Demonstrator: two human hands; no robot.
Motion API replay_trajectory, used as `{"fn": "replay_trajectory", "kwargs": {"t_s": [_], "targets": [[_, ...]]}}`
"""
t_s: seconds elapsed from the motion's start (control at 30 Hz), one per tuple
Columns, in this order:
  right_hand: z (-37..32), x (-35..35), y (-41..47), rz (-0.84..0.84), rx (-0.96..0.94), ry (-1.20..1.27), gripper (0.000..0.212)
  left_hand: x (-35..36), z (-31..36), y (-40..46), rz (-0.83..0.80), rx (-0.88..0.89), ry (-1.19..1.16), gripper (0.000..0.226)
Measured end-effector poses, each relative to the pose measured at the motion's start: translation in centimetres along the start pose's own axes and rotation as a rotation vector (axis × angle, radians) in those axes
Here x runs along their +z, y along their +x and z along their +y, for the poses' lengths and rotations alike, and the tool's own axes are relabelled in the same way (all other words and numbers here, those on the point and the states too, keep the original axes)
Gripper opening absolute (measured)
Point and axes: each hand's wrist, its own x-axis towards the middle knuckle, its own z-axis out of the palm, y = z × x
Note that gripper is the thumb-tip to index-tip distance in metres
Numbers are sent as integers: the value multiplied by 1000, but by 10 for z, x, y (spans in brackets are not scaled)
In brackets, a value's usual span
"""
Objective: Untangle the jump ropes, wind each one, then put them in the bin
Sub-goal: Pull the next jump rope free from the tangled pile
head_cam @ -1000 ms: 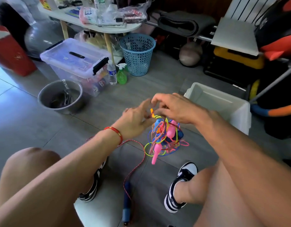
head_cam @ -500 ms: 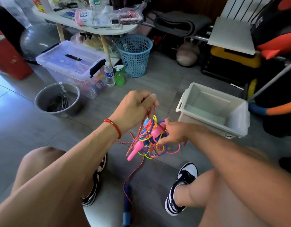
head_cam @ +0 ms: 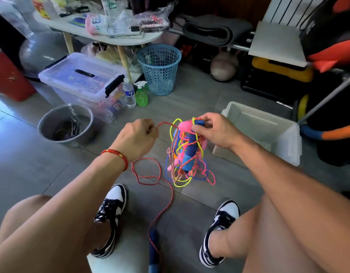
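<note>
A tangled bundle of jump ropes in yellow, pink, blue and red cord hangs in the air over the floor, with pink and blue handles inside it. My right hand grips the top of the bundle at a blue handle. My left hand pinches the red speckled rope just left of the bundle. That red rope loops on the floor and runs down to a blue handle between my feet. The pale grey bin stands open on the floor to the right.
A metal bowl sits on the floor at the left. Behind it are a clear lidded storage box, a water bottle, a green spray bottle and a blue mesh basket. A cluttered table and gym gear fill the back.
My right hand has risen and now holds the bundle from the top. My left hand has drawn the red rope out to the left, and more red rope lies looped on the floor.
</note>
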Motion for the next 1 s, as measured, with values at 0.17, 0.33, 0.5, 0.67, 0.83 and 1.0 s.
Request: {"fn": "replay_trajectory", "kwargs": {"t_s": [0.17,0.33,0.5,0.67,0.83,1.0], "targets": [[-14,6,1,17,-21,-119,37,29,20,3,-131,21,-11,19],[-16,9,-3,71,108,-20,47,55,51,-1,-244,-90,-190,44],[-14,7,-9,250,269,14,50,72,62,-15,-222,-83,-59,50],[-15,0,-13,62,344,217,49,70,56,-7,-318,-127,-39,27],[-10,0,-26,-199,363,329,89,49,46,3,-273,-191,-135,38],[-3,-9,-28,-163,257,261,54,39,34,-1,-133,-79,69,40]]}}
